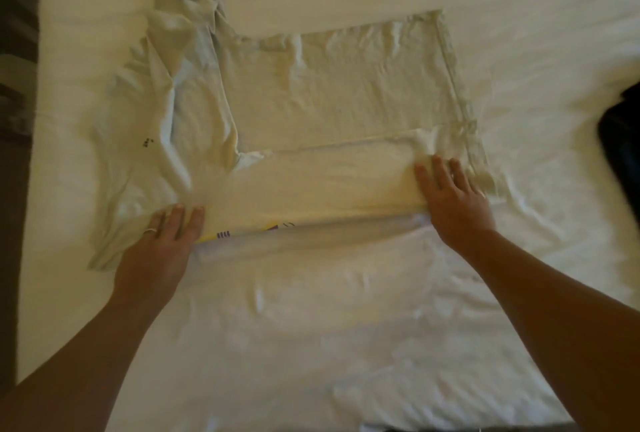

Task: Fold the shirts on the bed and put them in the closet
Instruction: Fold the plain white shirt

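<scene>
Both forearms are reaching in from the near edge of the view, over the white bed [346, 310], toward a pale shirt [329, 92] that is lying spread on the sheet ahead of the person. Its near side is lying turned over on the body as a long band [311, 189], and that band is running left to right across the view, square to the arms. A strip of coloured print [242, 229] is showing along the band's near edge.

The left hand [166, 241] is resting with straight fingers on the band's left end, beside the sleeve [138, 154] that is spreading out to the left. The right hand [453, 196] is lying flat, fingers extended, on the band's right end, close to the hem [453, 85]. Neither hand is gripping cloth; both are pressing down with open palms. The two hands are sitting at roughly equal reach, one at each end of the long axis.

Judging from this layout, the unfolded part is lying beyond the hands, so the next fold would probably be carrying cloth along the far side toward the person or rolling the band away. A dark object [620, 140] is lying at the right edge, too blurred to identify. No closet is appearing in view.
</scene>
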